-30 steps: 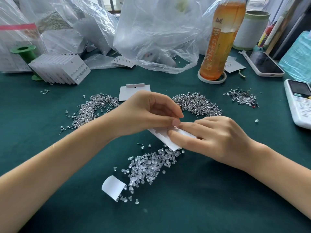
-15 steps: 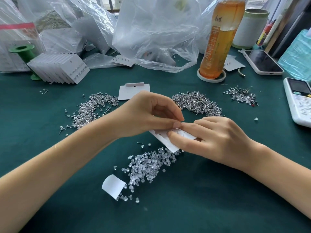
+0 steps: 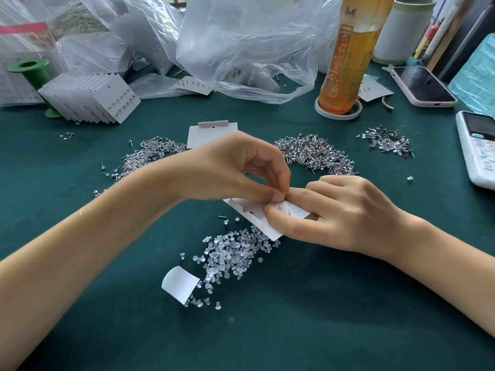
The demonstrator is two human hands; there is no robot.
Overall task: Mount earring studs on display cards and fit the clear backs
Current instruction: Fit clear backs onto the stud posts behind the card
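Display card [image 3: 251, 212], white, lies tilted just above the green surface [image 3: 294, 303], held between both hands. Right hand [image 3: 345, 212] pinches its near edge, thumb on top, fingers curled beneath. Left hand [image 3: 227, 170] pinches thumb and forefinger together at the card's upper edge; what they hold is too small to tell. Clear backs [image 3: 233, 255] lie heaped just beside it. Orange bottle [image 3: 345, 65] carries unreadable vertical writing.

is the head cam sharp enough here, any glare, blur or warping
Head view: soft even light. The clear plastic bags show pale sheen. Wide-angle warping tilts the orange bottle and bends the edges. The card is sharp, but whatever the left hand pinches is too small to resolve.
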